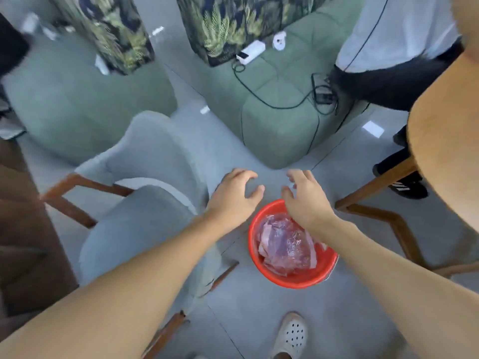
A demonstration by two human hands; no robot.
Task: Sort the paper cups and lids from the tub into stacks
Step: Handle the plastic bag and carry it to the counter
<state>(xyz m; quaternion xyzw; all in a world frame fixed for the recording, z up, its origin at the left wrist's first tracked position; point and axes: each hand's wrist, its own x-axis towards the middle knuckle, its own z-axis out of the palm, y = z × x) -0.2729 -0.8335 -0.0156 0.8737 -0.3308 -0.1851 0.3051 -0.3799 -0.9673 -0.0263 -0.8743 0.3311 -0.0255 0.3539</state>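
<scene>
Left hand [234,195] and right hand [303,200] hovered, fingers loosely spread, holding nothing, over the far rim of the red tub [293,282]. Tub sat on the floor [259,320], holding pinkish contents under clear plastic [285,244]. Grey chair [145,177] just left of tub.

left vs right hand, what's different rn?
Left hand sits beside the red tub, in front of the chair edge and floor; right hand overlaps the tub's far rim. Left hand's fingers look more curled; right hand's look looser. Shared: both reach forward palm down, hold nothing, thumbs facing each other.
</scene>
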